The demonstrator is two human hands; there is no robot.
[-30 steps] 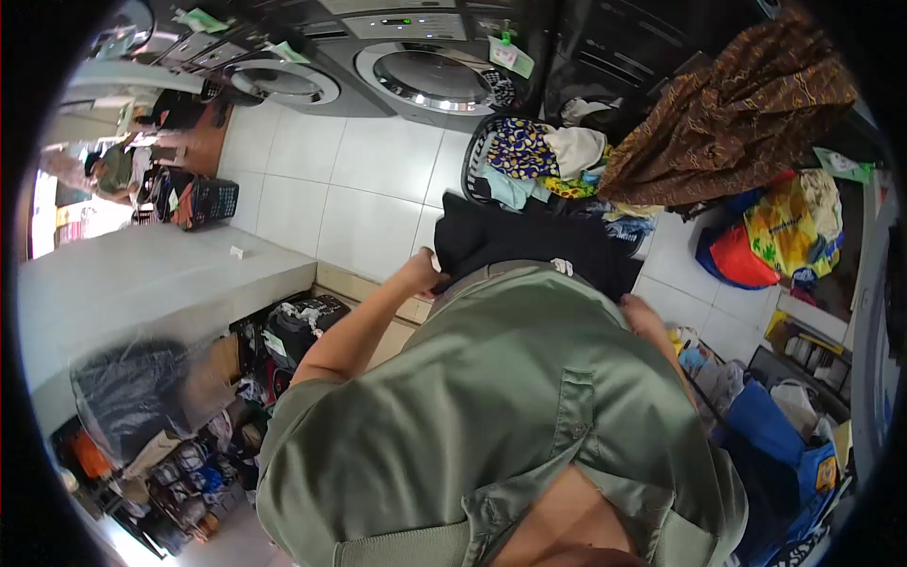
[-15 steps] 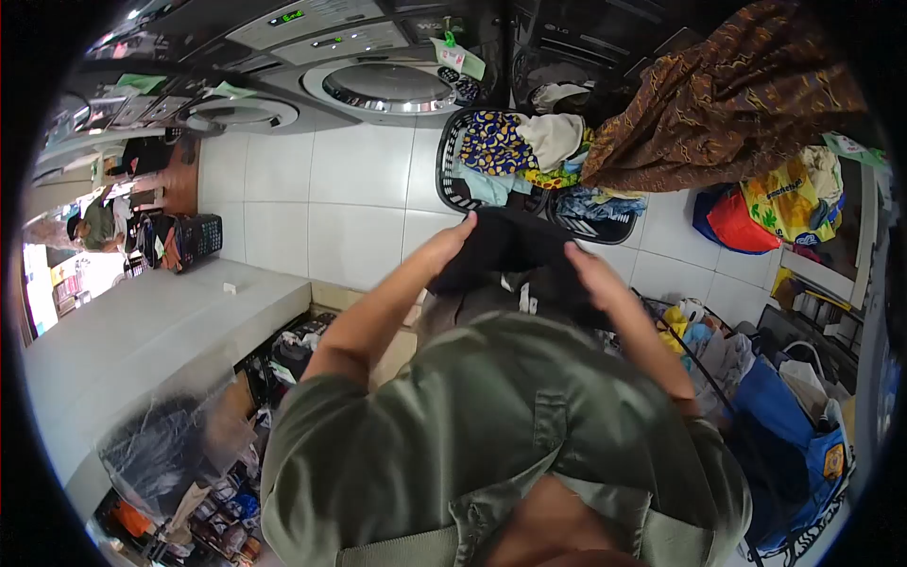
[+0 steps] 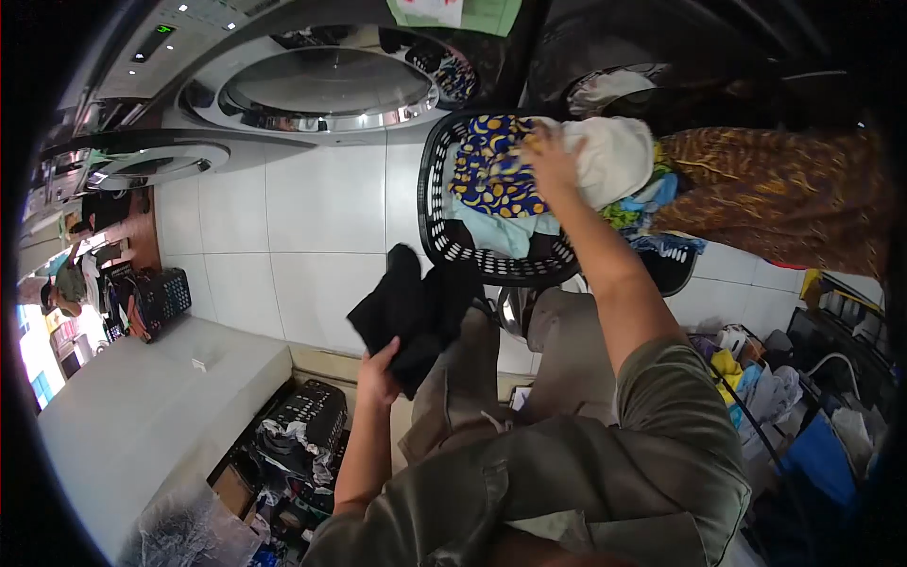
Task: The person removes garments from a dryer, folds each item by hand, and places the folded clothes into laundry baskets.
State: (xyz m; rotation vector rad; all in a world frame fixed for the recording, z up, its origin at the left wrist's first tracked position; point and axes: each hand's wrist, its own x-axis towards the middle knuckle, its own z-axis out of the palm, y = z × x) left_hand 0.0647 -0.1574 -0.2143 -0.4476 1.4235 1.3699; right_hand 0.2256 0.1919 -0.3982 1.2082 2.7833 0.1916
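My left hand (image 3: 378,373) grips a folded black garment (image 3: 416,307), which hangs out over the floor in front of my legs. Fingers apart, my right hand (image 3: 551,163) reaches into the black laundry basket (image 3: 433,222). It lies over a blue cloth with a yellow pattern (image 3: 491,165), close to a white cloth (image 3: 614,156); its fingertips are slightly blurred. A pale blue cloth (image 3: 496,231) pokes out beneath the patterned one.
A front-loading washing machine (image 3: 331,90) stands beyond the basket. Brown patterned fabric (image 3: 775,194) drapes at the right. A white ledge (image 3: 142,406) runs along the left, and bags (image 3: 756,387) sit at lower right. People and another basket (image 3: 165,298) are far left.
My right hand has left the black garment and moved forward onto the clothes in the basket. My left hand now holds the garment alone, lower and farther left. The view has moved closer to the basket.
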